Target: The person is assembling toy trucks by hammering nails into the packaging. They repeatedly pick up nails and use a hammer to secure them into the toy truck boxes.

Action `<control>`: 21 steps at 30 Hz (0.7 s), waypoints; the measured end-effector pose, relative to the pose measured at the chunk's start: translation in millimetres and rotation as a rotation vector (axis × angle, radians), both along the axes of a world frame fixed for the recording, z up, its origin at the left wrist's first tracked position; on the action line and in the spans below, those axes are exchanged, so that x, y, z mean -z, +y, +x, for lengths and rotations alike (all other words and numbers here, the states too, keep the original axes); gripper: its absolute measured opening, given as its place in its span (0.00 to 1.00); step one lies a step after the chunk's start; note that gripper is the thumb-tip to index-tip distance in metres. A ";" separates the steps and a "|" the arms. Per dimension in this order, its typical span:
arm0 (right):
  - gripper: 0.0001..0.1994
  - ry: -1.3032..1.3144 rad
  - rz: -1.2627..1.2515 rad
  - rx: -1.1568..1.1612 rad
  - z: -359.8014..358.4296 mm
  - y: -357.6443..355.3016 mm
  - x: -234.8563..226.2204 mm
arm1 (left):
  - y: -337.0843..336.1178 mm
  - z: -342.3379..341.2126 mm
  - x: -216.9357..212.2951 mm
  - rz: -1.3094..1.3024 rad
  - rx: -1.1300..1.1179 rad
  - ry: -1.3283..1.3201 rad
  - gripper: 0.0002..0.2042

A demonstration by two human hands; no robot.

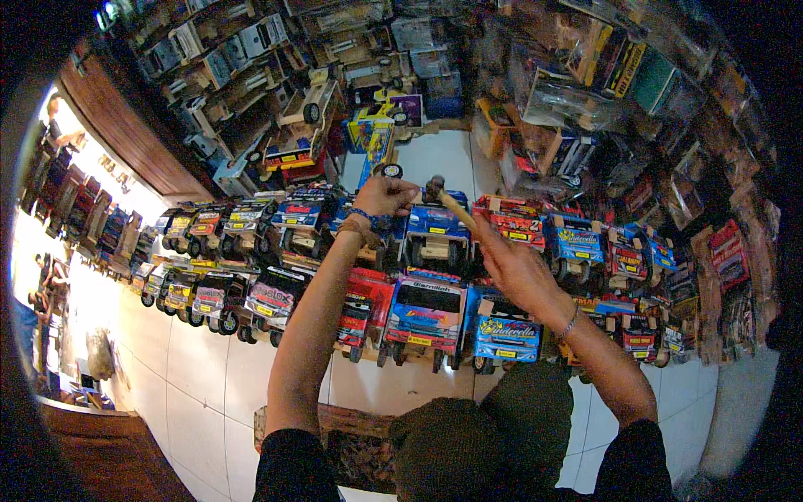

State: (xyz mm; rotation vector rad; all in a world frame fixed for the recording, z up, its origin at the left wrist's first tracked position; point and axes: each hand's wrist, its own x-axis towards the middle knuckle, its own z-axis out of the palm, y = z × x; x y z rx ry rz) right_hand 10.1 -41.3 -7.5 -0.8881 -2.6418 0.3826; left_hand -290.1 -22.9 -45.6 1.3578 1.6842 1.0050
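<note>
My left hand (386, 199) reaches over the rows of toy trucks, its fingertips pinched together. Whatever lies in that pinch is too small to make out. A small black wheel with a pale hub (391, 171) shows just beyond its knuckles; I cannot tell whether the hand holds it. My right hand (514, 263) grips a hammer by its wooden handle (456, 209). The dark hammer head (435, 186) is close to the left fingertips. Below the hands stand a blue toy truck (437, 219), a pink and blue one (425, 311) and a bright blue one (505, 330).
Two long rows of painted toy trucks cross the tiled floor (196, 356) in front of my knees (443, 452). Stacked unpainted truck bodies (242, 67) and plastic-wrapped toys (577, 92) rise behind. A yellow toy part (368, 134) lies past my left hand. A wooden door frame (125, 117) stands left.
</note>
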 end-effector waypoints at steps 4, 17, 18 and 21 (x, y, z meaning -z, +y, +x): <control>0.31 -0.047 -0.078 0.014 -2.5 -3.4 -6.6 | 1.7 -2.1 3.1 0.004 0.010 -0.015 0.12; 0.27 0.490 -0.577 -0.086 17.2 -106.7 -74.4 | -55.1 -10.6 -56.2 0.286 -0.028 0.417 0.16; 0.28 0.475 -0.572 -0.174 19.6 -115.7 -72.4 | -74.8 -12.2 -59.9 0.165 -0.050 0.156 0.17; 0.29 0.327 -0.630 -0.431 29.3 -128.3 -65.8 | -169.4 -27.4 -66.6 0.092 0.015 0.087 0.17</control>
